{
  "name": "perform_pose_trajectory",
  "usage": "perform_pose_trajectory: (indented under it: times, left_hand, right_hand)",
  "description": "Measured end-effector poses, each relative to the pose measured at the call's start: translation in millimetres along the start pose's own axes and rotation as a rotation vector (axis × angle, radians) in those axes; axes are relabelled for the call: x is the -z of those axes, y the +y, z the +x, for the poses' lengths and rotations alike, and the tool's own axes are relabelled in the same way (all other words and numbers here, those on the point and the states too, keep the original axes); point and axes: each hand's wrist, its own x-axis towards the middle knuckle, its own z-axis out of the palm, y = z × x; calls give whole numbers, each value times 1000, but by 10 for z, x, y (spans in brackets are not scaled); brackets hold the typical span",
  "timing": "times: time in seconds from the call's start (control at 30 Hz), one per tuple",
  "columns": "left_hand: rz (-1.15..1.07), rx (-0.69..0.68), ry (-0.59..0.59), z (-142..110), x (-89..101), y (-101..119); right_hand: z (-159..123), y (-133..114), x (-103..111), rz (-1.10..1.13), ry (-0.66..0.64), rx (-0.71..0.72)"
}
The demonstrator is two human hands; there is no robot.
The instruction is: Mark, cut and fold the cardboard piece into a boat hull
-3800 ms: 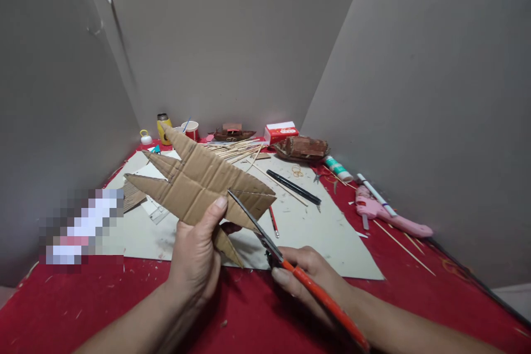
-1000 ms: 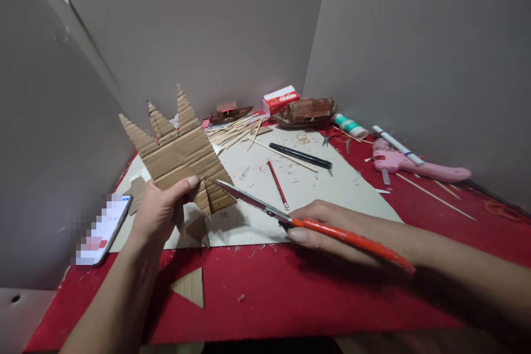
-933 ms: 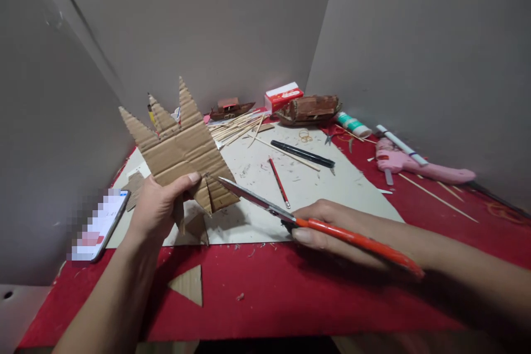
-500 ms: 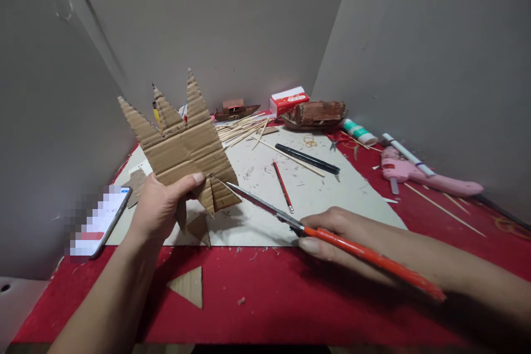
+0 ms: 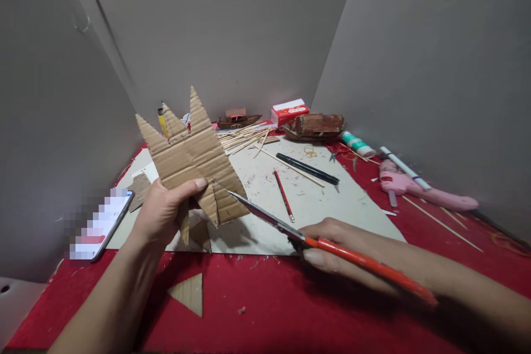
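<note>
My left hand (image 5: 168,204) pinches a piece of corrugated cardboard (image 5: 186,155) near its lower edge, thumb in front. Three pointed spikes rise from its top, and cuts along the bottom leave triangular flaps. In my right hand (image 5: 327,243) is a pair of red-handled scissors (image 5: 269,218), seen nearly edge-on. The tip of the blades meets or overlaps the right part of the cardboard, beside a cut flap; whether it touches, I cannot tell. A loose cardboard triangle (image 5: 191,293) lies on the red cloth below my left hand.
A white sheet (image 5: 352,210) on the red tabletop carries a black marker (image 5: 307,168), a red pencil (image 5: 284,195) and wooden sticks (image 5: 244,138). At left lies a phone (image 5: 108,227). Two model boats (image 5: 317,126) stand behind; a pink glue gun (image 5: 423,185) rests at right.
The cardboard sits slightly lower and tips a little differently in my left hand. The scissors have shifted slightly with it. The whole view has also moved a little.
</note>
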Motion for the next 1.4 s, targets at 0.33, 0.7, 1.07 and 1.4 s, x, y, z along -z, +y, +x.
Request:
perform_pose_trajectory:
  times: [0.33, 0.7, 1.07, 1.4]
  left_hand:
    - [-2, 10, -16, -32, -30, 13]
    - [83, 76, -92, -59, -5, -46]
    - [-53, 100, -108, -48, -61, -69]
    - [-96, 148, -90, -64, -74, -43]
  right_hand:
    - [-9, 8, 34, 85, -91, 12]
    - [39, -34, -72, 112, -28, 44]
    - [53, -39, -142, 236, -8, 8]
    - [56, -27, -185, 270, 47, 52]
